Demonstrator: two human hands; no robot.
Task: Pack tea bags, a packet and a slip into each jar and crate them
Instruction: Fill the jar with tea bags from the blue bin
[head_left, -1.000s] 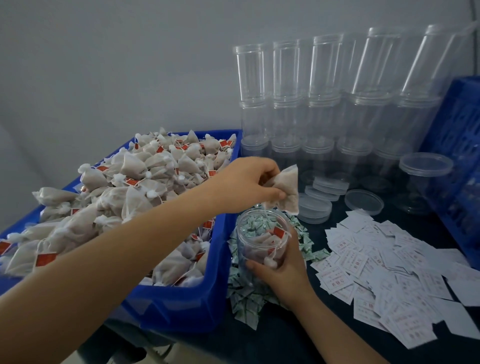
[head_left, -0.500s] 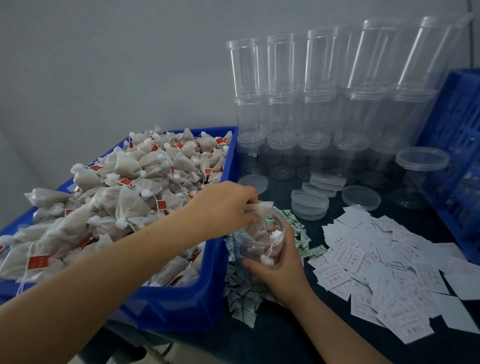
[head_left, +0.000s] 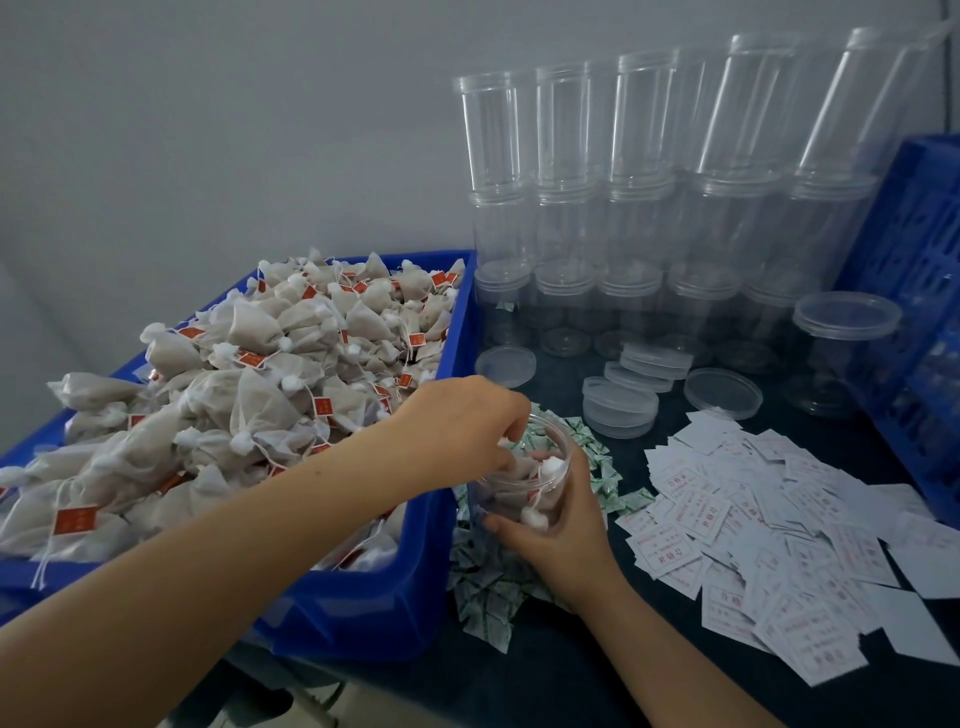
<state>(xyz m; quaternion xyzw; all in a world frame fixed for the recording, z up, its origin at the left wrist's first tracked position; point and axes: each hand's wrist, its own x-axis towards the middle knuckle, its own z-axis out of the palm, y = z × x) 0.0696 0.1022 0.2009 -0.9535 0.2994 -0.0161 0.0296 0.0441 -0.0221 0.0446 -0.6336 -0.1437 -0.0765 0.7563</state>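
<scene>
Two hands work over a dark table (head_left: 597, 670) set against a plain grey wall. At left one blue bin (head_left: 363, 613) is heaped with tea bags (head_left: 249, 395), too many to count. The left hand (head_left: 457, 431), which held a bag above the jar a second ago, now has its curled fingers (head_left: 511, 454) down in the jar's mouth; what they pinch I cannot tell. One jar (head_left: 524, 488), holding bags, stands on green packets (head_left: 483, 597), the right hand (head_left: 561, 530) wrapped round it. Behind stand stacked empty jars (head_left: 623, 208), then about six loose lids (head_left: 618, 410). Slips (head_left: 753, 545) lie scattered, and a blue crate (head_left: 914, 312) stands far right.
</scene>
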